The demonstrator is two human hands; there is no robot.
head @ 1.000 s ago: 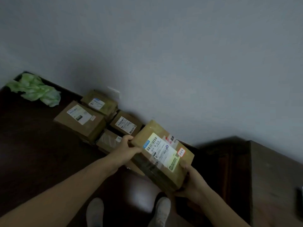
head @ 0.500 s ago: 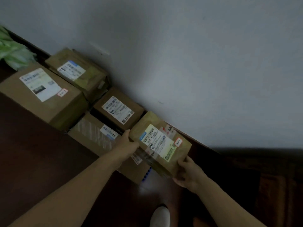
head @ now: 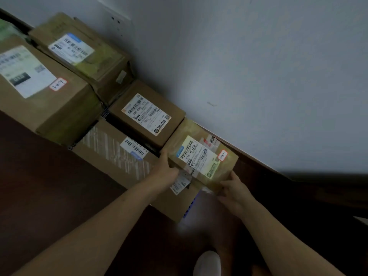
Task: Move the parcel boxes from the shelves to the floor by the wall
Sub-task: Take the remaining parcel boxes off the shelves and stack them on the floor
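A small brown parcel box (head: 201, 156) with a yellow-and-white shipping label and a red-edged sticker sits low against the wall, beside the other parcels. My left hand (head: 166, 172) grips its left end, and my right hand (head: 232, 188) holds its near right corner. Its near edge overlaps a long flat box (head: 117, 154) with a barcode label. Behind that stands a labelled box (head: 147, 114), and further left are two larger boxes (head: 41, 90) (head: 83, 50).
The grey wall (head: 258, 76) runs diagonally with a dark skirting board (head: 258, 164) at its foot and a white socket (head: 117, 22) above the boxes. Dark wooden floor (head: 49, 186) lies in front. My white shoe (head: 207, 262) shows at the bottom.
Both hands have carried the small box down and toward the wall, to the right of the row of parcels. The view has closed in on the boxes.
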